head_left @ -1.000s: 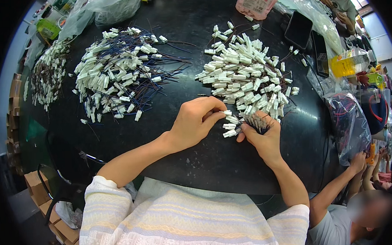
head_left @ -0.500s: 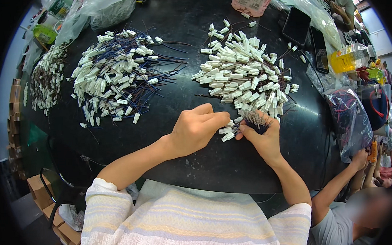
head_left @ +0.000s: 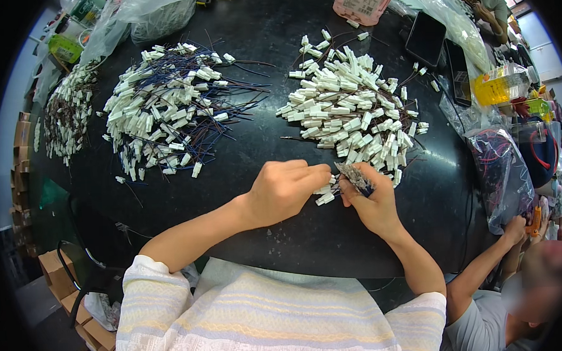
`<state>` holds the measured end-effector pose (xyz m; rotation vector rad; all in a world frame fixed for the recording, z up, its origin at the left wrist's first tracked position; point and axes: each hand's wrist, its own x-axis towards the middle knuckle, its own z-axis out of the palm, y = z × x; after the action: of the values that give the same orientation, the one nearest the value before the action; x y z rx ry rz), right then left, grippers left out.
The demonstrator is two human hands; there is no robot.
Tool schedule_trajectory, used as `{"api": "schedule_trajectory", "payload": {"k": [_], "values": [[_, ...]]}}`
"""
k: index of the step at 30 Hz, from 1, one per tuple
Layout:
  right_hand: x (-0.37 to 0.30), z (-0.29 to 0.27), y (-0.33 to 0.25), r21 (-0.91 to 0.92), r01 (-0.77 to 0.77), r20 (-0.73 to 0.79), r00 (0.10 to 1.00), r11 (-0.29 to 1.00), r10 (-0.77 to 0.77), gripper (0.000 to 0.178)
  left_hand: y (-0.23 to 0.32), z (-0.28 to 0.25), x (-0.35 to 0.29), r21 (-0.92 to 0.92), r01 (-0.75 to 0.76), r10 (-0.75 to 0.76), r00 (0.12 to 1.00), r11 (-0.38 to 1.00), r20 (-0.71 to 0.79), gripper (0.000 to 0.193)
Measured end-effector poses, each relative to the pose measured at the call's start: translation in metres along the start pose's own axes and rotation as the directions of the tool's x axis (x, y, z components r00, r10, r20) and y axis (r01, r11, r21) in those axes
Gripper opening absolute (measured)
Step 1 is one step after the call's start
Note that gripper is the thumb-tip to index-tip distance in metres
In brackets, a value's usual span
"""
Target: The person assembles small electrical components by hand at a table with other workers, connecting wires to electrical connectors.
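Observation:
My right hand [head_left: 379, 206] is closed around a bundle of dark wires [head_left: 357, 177], whose greyish metal-tipped ends stick up between thumb and fingers. Right beside it, the fingers of my left hand [head_left: 286, 186] are pinched together; what they grip is hidden behind them. Below the fingertips, between both hands, a few white plastic connectors [head_left: 325, 199] show. Just beyond my hands lies a heap of white connectors on thin brown wires [head_left: 347, 103]. Another heap, white connectors with blue and dark wires [head_left: 159, 108], spreads to the left.
A third, smaller connector pile [head_left: 68, 112] lies far left on the black table [head_left: 259, 252]. Toward the right are two phones [head_left: 425, 37], a yellow liquid bottle [head_left: 500, 85] and a plastic bag of wires [head_left: 497, 166]. A co-worker's arm [head_left: 485, 260] reaches in at lower right.
The wire bundle in my right hand has turned, its tips now leaning to the upper left. My left hand has shifted slightly nearer me. The co-worker's head has moved.

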<state>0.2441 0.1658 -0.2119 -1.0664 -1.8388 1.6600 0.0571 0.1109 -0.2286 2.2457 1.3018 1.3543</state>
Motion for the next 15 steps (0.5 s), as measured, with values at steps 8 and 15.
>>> {"api": "schedule_trajectory", "payload": {"k": [8,15], "values": [[0.001,-0.001,-0.011,0.298,-0.065,-0.033,0.996,0.952,0.079,0.007,-0.017,0.006,0.014,0.188,0.125,-0.123,0.992,0.974,-0.024,0.023],[0.001,0.001,-0.012,0.313,-0.111,-0.082,0.986,0.943,0.143,0.007,-0.016,0.013,0.016,0.262,0.222,-0.214,0.975,0.939,-0.057,0.022]]}}
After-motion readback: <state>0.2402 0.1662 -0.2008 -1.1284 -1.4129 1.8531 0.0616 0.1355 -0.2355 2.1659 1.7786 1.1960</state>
